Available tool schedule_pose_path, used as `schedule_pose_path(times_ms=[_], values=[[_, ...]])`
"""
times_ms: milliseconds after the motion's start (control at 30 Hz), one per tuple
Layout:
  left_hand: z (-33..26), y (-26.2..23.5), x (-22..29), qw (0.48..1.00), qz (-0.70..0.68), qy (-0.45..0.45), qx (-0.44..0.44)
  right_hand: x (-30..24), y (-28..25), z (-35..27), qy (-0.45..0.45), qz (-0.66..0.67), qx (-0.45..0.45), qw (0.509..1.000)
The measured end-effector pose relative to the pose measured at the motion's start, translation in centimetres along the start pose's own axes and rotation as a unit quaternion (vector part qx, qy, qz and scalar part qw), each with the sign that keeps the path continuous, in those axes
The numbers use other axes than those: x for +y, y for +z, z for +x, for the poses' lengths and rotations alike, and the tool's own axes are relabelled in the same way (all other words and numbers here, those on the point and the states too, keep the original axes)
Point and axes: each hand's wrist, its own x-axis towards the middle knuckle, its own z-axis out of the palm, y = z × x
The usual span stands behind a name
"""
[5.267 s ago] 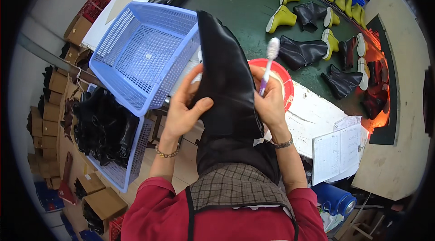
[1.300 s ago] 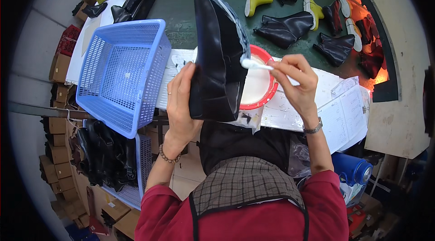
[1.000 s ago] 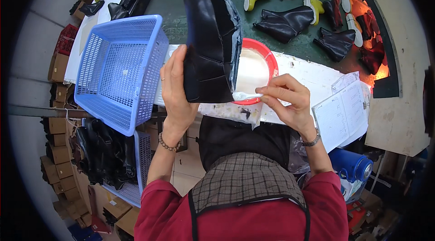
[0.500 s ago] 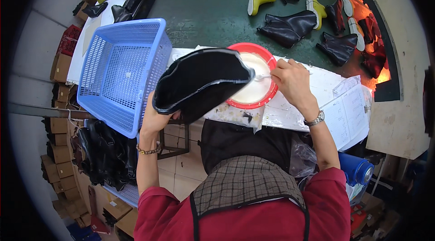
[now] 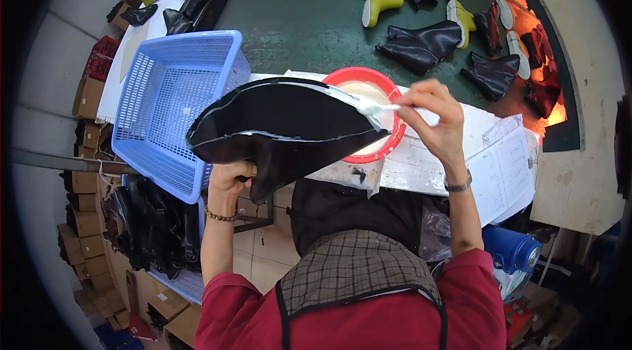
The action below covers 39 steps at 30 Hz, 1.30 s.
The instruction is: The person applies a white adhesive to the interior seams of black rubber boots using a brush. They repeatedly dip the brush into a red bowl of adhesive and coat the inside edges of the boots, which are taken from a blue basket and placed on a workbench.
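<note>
Just left of the frame's middle, the left hand [image 5: 229, 179] grips a black boot [image 5: 296, 152] from beneath, thumb and fingers curled closely round it; the fingertips under it are hidden. A moment ago the boot stood upright with its coated seam toward the bowl; now it is tipped over, its opening turned up to view. At centre right, the right hand [image 5: 436, 115] pinches a brush [image 5: 387, 108] between thumb and fingers with no gap left, the bristles touching the far edge of the opening. A white band [image 5: 342, 95] runs along that edge, longer than half a second earlier, so the coating there seems under way, while the near edge shows only a thin pale line. Behind the boot, partly covered by it, is a red bowl [image 5: 359, 72] of white paste.

At the right of the frame, papers [image 5: 503, 169] bear handwriting too small to read. A carton [image 5: 172, 305] at lower left has a small pale label, also illegible; no brand can be made out.

Farther off, a blue basket [image 5: 226, 113] sits at upper left, and other boots [image 5: 421, 47] lie on the green table [image 5: 289, 27].
</note>
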Motion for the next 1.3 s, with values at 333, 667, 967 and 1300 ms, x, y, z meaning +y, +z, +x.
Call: schedule_pose_path(times_ms=[333, 667, 967, 1300], values=[[0.6, 0.4, -0.5, 0.985, -0.008, -0.063, -0.163, -0.8, 0.3, 1.3, -0.002, 0.041, -0.036, 0.999], [1.1, 3.9, -0.6, 0.963, 0.042, -0.211, -0.164, -0.9, 0.3, 4.4, -0.078, 0.012, -0.093, 0.992], [1.9, 6.0, -2.3, 0.909, 0.019, -0.341, -0.241, -1.6, 0.1, 6.4, -0.133, -0.018, -0.205, 0.970], [1.9, 6.0, -1.3, 0.931, 0.006, -0.310, -0.192, -0.3, 1.1, 6.0, -0.123, 0.026, -0.137, 0.983]])
